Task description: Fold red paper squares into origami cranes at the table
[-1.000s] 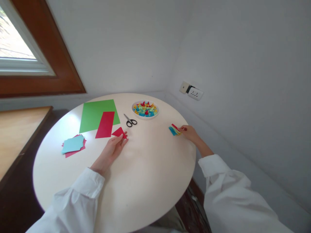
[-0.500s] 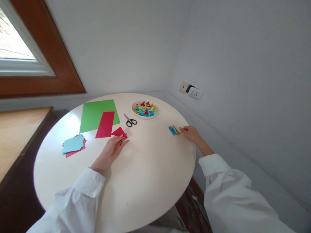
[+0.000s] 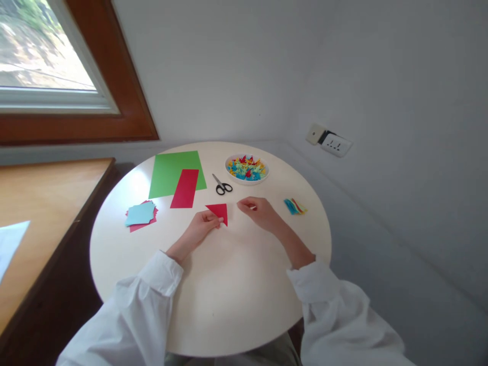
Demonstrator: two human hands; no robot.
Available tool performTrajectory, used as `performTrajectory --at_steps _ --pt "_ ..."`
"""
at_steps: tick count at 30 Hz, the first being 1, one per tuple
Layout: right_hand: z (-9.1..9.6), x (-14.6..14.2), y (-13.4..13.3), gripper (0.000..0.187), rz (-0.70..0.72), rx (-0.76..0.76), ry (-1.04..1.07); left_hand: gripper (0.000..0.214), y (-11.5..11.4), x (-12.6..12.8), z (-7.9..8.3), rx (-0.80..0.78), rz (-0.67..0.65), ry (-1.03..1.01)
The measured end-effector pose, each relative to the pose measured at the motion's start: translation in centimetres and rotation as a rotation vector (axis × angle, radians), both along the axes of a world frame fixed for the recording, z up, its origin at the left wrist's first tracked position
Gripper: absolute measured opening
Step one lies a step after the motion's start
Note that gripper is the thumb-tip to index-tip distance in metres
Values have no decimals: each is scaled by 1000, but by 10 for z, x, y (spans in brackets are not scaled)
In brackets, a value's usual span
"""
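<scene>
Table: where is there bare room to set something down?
Widest: the table between left hand, right hand and near edge. Smaller: between the bowl and colourful pile. Crowded: around the green sheet, with red sheet overlapping it, scissors and blue stack nearby.

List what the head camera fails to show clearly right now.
All in the head view:
Lower edge of the red paper triangle: partly hidden by the left hand.
Whether the right hand pinches anything: too small to tell.
Most of the pink sheets: covered by the light blue sheet.
How many paper pieces the white bowl holds: small and heaped together.
Rest of the white sheet at far left: cut off by the picture's left edge.
</scene>
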State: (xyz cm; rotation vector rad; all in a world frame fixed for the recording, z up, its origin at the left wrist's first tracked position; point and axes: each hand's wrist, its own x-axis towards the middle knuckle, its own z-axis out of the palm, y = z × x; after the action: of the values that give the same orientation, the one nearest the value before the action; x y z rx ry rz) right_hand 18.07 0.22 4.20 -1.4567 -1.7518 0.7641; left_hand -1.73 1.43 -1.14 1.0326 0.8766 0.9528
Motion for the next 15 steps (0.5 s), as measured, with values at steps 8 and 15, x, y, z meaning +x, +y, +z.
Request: performTrajectory --at_steps 8,15 --pt "-20 -30 3 17 33 10 84 13 -1 3 4 172 -132 155" --pt "-33 -32 -1 17 -56 69 114 39 -1 6 5 -28 -68 10"
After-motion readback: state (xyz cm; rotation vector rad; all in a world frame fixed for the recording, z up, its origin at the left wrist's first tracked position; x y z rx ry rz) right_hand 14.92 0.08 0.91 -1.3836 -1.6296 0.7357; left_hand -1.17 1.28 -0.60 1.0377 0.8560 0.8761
